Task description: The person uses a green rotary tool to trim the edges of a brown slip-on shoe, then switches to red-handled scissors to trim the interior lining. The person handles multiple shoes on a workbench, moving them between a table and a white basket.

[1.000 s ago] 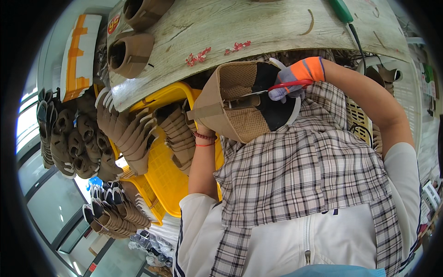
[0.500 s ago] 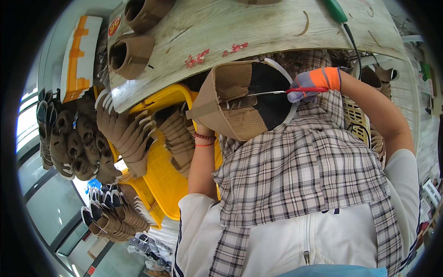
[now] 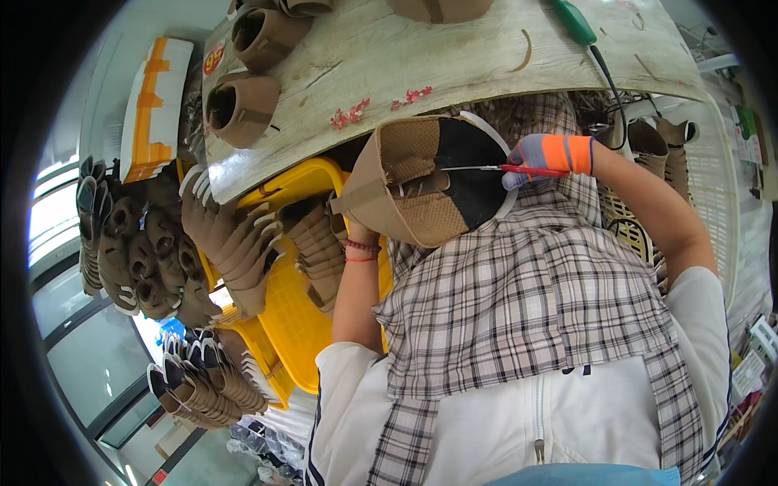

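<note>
A brown shoe upper [image 3: 444, 219] with a black lining and a white rim is held in front of me, its open side facing up. My left hand [image 3: 362, 232] grips it from behind and below; the upper hides most of its fingers. In my right hand [image 3: 551, 157], gloved in grey and orange, is a pair of scissors [image 3: 538, 171] with red handles, the fingers closed round them. Their thin metal blades reach across the black lining, tips near the mesh fabric inside the upper.
A worn pale table [image 3: 462, 61] lies ahead, carrying more brown uppers [image 3: 241, 111] and a green-handled corded tool [image 3: 574, 22]. To the left, a yellow basket [image 3: 301, 352] stands beside stacked uppers [image 3: 232, 243]. A cream crate [image 3: 628, 231] is at right.
My right hand has turned slightly and the scissors now lie more level across the upper. The blades reach a little further left. The whole view has shifted slightly.
</note>
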Tool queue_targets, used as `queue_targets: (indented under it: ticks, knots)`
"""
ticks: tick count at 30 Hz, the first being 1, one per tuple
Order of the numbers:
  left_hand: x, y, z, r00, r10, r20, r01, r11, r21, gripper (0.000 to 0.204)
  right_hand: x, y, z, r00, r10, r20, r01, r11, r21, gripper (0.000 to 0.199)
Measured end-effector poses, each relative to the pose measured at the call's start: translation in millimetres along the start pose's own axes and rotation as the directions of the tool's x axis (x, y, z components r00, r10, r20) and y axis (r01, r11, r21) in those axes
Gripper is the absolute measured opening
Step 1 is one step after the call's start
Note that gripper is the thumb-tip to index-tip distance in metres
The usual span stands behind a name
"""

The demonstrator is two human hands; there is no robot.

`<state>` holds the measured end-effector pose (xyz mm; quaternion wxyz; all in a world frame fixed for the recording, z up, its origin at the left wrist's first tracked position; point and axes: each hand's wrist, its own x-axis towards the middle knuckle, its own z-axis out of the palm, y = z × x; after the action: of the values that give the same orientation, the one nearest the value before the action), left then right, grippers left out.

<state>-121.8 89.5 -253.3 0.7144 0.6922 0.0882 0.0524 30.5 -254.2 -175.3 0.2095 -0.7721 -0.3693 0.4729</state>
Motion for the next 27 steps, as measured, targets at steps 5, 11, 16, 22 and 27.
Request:
queue_targets:
  ticks: [5,11,16,22,27]
  knots:
    - [-19,181,65,0.972,-0.078,0.221,0.004,0.949,0.316,0.034,-35,9,21,0.989,-0.008,-0.149,0.025,0.993,0.113,0.061]
    - [-2,286,73,0.563,0.085,0.822,-0.739,-0.393,0.547,0.036,-29,51,42,0.95,0.054,-0.307,0.125,0.837,0.533,0.025]
    - [87,347,91,0.346,0.159,0.925,-0.677,-0.64,0.363,0.036,-38,48,51,0.915,-0.021,-0.402,0.328,0.616,0.716,0.014]
    - [239,330,167,0.128,0.157,0.979,-0.728,-0.656,0.2,0.04,-37,52,53,0.907,-0.079,-0.414,0.406,0.422,0.811,0.033]
    - [326,245,227,0.145,0.011,0.989,-0.831,-0.541,0.128,0.037,-35,49,54,0.897,-0.09,-0.432,0.434,0.363,0.825,0.047]
